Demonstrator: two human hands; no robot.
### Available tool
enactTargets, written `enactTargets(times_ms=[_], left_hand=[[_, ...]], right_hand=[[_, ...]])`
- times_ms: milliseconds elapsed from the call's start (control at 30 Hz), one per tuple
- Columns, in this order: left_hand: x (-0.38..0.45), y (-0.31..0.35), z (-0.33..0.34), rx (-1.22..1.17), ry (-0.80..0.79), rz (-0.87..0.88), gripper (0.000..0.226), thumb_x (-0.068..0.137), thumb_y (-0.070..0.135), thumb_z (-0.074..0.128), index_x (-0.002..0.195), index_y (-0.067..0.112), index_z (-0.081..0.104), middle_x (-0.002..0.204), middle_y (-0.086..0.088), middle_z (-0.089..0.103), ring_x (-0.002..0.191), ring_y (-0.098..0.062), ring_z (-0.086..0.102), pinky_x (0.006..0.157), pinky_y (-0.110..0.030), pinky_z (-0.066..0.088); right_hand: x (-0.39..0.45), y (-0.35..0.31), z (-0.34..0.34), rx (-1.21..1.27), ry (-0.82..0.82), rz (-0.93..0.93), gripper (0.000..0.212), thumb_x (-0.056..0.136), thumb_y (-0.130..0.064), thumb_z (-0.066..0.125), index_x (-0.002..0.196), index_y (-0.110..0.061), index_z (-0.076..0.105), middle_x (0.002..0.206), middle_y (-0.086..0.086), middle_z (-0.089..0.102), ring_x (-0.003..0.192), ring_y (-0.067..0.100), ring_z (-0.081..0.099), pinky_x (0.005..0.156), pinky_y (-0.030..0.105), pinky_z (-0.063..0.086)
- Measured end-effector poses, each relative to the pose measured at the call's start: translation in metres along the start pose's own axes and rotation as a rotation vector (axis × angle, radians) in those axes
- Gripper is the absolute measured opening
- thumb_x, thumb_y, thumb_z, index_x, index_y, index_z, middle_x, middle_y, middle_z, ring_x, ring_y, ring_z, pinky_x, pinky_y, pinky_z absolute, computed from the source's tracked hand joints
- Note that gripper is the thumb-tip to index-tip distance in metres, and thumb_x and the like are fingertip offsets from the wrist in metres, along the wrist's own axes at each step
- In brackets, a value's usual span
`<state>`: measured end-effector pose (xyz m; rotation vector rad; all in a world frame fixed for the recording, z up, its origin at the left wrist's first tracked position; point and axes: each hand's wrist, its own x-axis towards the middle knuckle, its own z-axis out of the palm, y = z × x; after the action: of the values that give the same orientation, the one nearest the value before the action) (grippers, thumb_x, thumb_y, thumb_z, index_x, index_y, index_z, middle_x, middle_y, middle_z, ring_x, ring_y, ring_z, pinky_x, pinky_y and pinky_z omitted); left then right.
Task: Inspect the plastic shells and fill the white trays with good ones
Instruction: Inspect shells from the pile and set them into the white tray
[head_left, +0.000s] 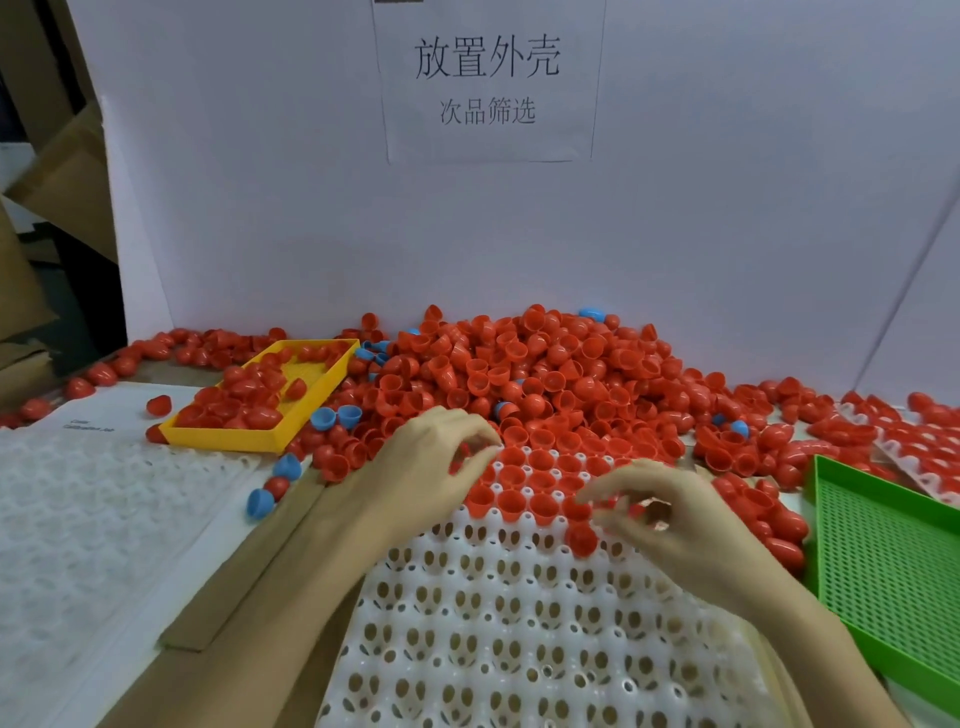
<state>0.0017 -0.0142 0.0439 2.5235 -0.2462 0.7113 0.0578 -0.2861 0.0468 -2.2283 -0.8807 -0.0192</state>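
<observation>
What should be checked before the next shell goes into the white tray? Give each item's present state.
1. Empty pockets left in the white tray: ok, near rows open.
2. Far rows seated with red shells: ok, cups sit open side up.
3. Right hand holds a shell: cannot tell, blurred.
4. Left hand holds a shell: cannot tell, fingers curled over the tray edge.
5. Supply pile within reach: ok.
6. Blue shells kept out of the tray: ok.

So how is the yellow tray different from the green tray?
The yellow tray sits to the left by the pile and holds red shells; the green tray sits on the right, and the part in view holds none. The yellow tray shows whole, while the green tray runs off the picture's edge. Both are perforated plastic with raised rims.
</observation>
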Motion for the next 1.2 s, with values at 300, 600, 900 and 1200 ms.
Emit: enactTargets(times_ms=[300, 600, 900, 1200], left_hand=[[-0.011, 0.046, 0.027, -0.166, -0.128, 0.043, 0.025, 0.094, 0.051, 0.069, 0.108, 0.032, 0.074, 0.092, 0.020, 0.070, 0.094, 0.004, 0.057, 0.085, -0.011, 0.041], [-0.001, 0.037, 0.003, -0.634, -0.071, -0.313, 0.009, 0.093, 0.020, 0.078, 0.102, 0.019, 0.079, 0.090, 0.004, 0.080, 0.080, -0.014, 0.077, 0.074, -0.024, 0.062], [-0.009, -0.085, -0.076, -0.864, 0.697, -0.903, 0.023, 0.109, 0.010, 0.049, 0.116, -0.008, 0.063, 0.119, -0.028, 0.071, 0.092, -0.028, 0.074, 0.105, -0.042, 0.053], [-0.003, -0.069, -0.070, -0.569, 0.582, -0.764, 0.022, 0.109, 0.018, 0.050, 0.125, 0.011, 0.063, 0.104, -0.008, 0.078, 0.082, -0.020, 0.077, 0.074, -0.029, 0.058]], right_hand=[[0.002, 0.000, 0.013, -0.226, 0.125, -0.102, 0.020, 0.086, -0.026, 0.079, 0.091, -0.045, 0.074, 0.086, -0.020, 0.065, 0.077, 0.006, 0.062, 0.067, 0.035, 0.056], [-0.001, -0.015, 0.016, 0.187, 0.285, -0.126, 0.018, 0.094, -0.028, 0.068, 0.110, -0.037, 0.070, 0.090, -0.013, 0.075, 0.083, 0.012, 0.075, 0.071, 0.033, 0.062], [-0.001, -0.017, 0.005, 0.220, 0.302, -0.078, 0.024, 0.097, -0.007, 0.064, 0.102, -0.028, 0.075, 0.088, -0.010, 0.076, 0.077, 0.008, 0.073, 0.065, 0.014, 0.055], [0.001, -0.006, 0.005, 0.045, 0.277, -0.062, 0.024, 0.097, -0.008, 0.066, 0.102, -0.030, 0.074, 0.088, -0.020, 0.072, 0.082, 0.003, 0.071, 0.071, 0.015, 0.055]])
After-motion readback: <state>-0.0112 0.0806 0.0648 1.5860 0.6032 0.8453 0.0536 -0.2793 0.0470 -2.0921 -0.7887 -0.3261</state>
